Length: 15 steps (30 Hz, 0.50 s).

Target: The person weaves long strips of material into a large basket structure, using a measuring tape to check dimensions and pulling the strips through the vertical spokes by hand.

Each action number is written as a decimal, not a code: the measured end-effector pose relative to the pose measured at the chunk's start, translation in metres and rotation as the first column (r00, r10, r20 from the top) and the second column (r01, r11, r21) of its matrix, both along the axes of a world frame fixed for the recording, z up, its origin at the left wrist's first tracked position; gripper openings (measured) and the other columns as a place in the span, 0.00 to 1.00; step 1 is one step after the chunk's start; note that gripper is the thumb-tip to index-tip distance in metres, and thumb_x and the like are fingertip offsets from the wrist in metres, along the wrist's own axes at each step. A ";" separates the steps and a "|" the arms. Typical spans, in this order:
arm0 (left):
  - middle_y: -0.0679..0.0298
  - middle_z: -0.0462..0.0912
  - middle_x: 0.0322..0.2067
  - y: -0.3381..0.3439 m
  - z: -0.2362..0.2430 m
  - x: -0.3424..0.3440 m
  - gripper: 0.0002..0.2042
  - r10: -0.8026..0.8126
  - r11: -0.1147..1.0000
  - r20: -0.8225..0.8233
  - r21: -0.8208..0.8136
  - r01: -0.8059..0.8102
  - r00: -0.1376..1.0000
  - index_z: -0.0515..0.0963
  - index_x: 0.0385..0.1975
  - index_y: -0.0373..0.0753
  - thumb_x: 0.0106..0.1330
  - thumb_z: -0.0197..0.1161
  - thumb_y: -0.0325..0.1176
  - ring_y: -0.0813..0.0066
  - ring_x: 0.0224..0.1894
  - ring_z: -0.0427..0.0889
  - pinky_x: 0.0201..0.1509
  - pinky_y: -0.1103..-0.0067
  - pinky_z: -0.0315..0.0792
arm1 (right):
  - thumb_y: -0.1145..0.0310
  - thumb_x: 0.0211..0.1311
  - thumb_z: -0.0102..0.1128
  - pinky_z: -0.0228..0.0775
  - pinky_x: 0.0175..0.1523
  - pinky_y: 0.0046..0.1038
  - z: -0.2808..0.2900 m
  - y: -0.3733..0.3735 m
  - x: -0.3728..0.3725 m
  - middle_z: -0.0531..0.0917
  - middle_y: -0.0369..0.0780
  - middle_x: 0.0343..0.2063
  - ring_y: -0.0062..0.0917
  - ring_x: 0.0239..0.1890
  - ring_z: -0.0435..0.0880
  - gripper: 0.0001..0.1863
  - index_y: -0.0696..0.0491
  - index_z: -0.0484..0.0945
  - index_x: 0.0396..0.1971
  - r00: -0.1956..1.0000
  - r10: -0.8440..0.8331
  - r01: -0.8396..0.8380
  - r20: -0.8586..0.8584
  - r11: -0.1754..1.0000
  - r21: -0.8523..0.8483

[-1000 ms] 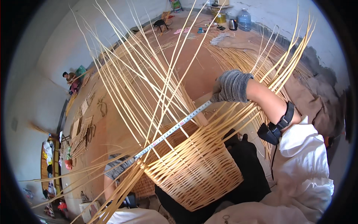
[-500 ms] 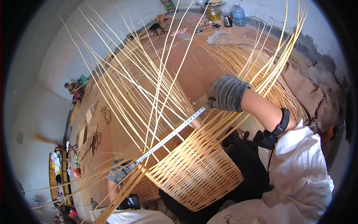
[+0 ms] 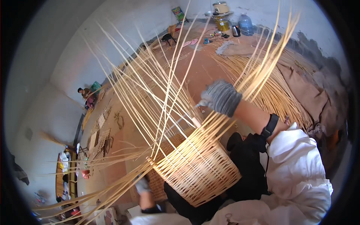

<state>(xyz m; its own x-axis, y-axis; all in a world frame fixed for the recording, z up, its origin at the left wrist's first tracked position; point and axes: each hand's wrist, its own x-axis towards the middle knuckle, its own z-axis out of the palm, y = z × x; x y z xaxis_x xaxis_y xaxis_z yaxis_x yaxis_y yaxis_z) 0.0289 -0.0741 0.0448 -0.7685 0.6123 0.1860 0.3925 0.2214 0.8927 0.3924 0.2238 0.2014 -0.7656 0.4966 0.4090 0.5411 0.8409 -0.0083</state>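
Note:
A half-woven wicker basket (image 3: 198, 170) rests tilted on my lap, its long uncut canes (image 3: 150, 97) fanning upward and out to both sides. My right hand (image 3: 221, 97), in a grey knit glove, is closed above the basket's far right corner. From its fingertips a tape measure (image 3: 181, 119) runs leftward behind the upright canes, seen nearly edge-on as a thin grey strip. Beside the basket's left side is my left hand (image 3: 142, 185), gloved too, low down and partly behind the canes. Motion blurs it, and its fingers cannot be made out.
Bundled canes (image 3: 262, 88) lie on the floor at right beside brown cloth (image 3: 303, 88). Another person (image 3: 87, 95) sits by the left wall. At the back stand a water jug (image 3: 245, 24) and a kettle (image 3: 235, 31). A shelf with bags (image 3: 66, 176) is at lower left.
My left hand has dropped down and right, away from the basket's left rim corner. The tape, stretched face-up across the rim before, is now turned edge-on. My right hand shifted slightly left.

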 end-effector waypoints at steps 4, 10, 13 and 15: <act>0.66 0.67 0.13 -0.038 -0.007 0.178 0.13 -0.030 0.986 -0.596 0.113 0.121 0.802 0.70 0.17 0.38 0.62 0.44 0.34 0.77 0.17 0.66 0.23 0.81 0.62 | 0.65 0.42 0.54 0.61 0.31 0.31 0.014 -0.064 0.049 0.71 0.37 0.14 0.28 0.23 0.73 0.05 0.48 0.71 0.14 0.947 0.078 -0.025 -0.311 0.985 0.172; 0.51 0.73 0.39 0.180 0.056 0.259 0.18 -0.217 0.976 -0.510 -0.109 0.188 0.832 0.66 0.45 0.40 0.61 0.41 0.43 0.56 0.37 0.73 0.45 0.69 0.62 | 0.71 0.45 0.54 0.64 0.32 0.31 -0.190 -0.041 0.219 0.75 0.40 0.20 0.32 0.24 0.72 0.02 0.52 0.74 0.20 0.872 0.063 -0.277 -0.486 0.882 -0.382; 0.55 0.78 0.26 0.244 0.061 0.272 0.19 -0.062 0.895 -0.375 -0.430 -0.115 0.925 0.74 0.34 0.46 0.59 0.39 0.51 0.56 0.33 0.76 0.46 0.66 0.62 | 0.71 0.46 0.56 0.64 0.23 0.28 -0.317 -0.107 0.308 0.74 0.38 0.15 0.26 0.20 0.73 0.05 0.55 0.73 0.17 0.665 -0.721 -0.083 -0.195 0.188 -0.979; 0.56 0.77 0.23 0.264 0.056 0.257 0.16 0.016 0.899 -0.471 -0.380 -0.219 0.882 0.75 0.29 0.46 0.57 0.44 0.48 0.59 0.30 0.76 0.37 0.69 0.67 | 0.69 0.47 0.54 0.64 0.20 0.25 -0.313 -0.153 0.322 0.73 0.37 0.13 0.24 0.16 0.73 0.06 0.55 0.72 0.17 0.334 -0.943 -0.179 -0.006 -0.056 -0.982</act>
<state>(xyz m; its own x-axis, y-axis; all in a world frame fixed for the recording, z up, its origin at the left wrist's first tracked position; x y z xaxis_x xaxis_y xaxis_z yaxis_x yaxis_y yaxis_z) 0.2863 0.1896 0.1008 -0.7343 0.6195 0.2775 0.6702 0.5967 0.4413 0.7147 0.0709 -0.1117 0.0345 0.8281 -0.5595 0.0226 -0.5603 -0.8280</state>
